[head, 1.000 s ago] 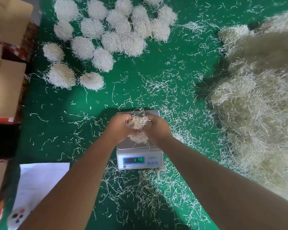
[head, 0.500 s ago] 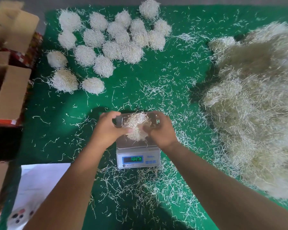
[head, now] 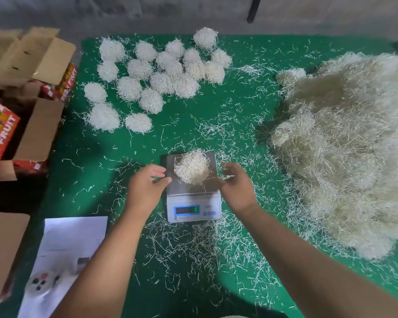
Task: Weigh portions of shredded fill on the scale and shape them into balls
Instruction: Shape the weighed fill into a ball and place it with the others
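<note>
While I lean over the green felt-covered table (head: 228, 115), littered everywhere with loose pale shreds, a grey concrete floor shows beyond its far edge at twelve o'clock, crossed by one dark post (head: 253, 9). At the centre sits the small white digital scale with a steel platform (head: 191, 191), and the loose off-white portion of shredded fill (head: 192, 169) rests on that platform. My left hand (head: 145, 189) hovers at the scale's nine o'clock side and my right hand (head: 236, 187) at its three o'clock side, both with fingers relaxed and parted, holding nothing and just clear of the portion. The blue display shows a green digit, but I cannot read the number. At three o'clock the big heap of pale shredded fill (head: 345, 152) runs off the picture's edge. At eleven o'clock lie the finished round fill balls (head: 152, 74); I count about twenty-one, though the crowded ones blur together. At nine o'clock stand open brown cardboard boxes with red fruit printing (head: 39, 125), cut off, their number unclear. At seven o'clock lies one white printed sheet (head: 71, 244), partly covered by my left forearm.
</note>
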The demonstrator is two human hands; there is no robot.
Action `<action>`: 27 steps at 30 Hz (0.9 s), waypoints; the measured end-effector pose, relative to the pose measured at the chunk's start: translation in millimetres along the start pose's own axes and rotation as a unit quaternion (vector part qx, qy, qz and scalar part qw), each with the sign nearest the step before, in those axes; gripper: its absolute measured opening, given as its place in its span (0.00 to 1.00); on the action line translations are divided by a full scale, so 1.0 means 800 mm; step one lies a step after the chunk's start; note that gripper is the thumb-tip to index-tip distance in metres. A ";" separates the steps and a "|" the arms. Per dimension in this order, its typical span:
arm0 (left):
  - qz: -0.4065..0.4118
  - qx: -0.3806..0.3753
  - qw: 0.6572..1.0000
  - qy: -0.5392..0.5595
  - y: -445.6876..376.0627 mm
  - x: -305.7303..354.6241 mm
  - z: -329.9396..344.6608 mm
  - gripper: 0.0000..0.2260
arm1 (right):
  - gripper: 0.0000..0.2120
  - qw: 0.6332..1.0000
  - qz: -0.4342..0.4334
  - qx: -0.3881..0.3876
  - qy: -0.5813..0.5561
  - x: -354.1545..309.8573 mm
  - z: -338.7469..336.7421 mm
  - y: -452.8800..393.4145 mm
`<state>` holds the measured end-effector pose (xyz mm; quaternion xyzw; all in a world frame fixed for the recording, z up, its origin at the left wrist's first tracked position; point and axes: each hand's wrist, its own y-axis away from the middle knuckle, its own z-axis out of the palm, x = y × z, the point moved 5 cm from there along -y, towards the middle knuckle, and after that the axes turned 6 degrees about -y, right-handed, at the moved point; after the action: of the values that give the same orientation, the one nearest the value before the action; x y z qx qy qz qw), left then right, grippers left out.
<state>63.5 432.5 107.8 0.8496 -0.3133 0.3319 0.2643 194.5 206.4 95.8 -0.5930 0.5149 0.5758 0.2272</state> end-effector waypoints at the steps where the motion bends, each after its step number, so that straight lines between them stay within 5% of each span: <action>1: 0.000 0.004 1.000 -0.001 0.007 -0.003 -0.002 0.10 | 0.17 1.000 0.001 0.003 0.004 0.002 -0.003 0.007; 27: -0.008 0.007 1.000 -0.009 0.064 -0.018 -0.009 0.08 | 0.12 0.999 0.013 0.022 0.032 0.017 -0.027 0.071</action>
<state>16.2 408.1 114.5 0.8567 -0.3070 0.3242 0.2583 151.9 162.1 106.9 -0.5994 0.5419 0.5480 0.2160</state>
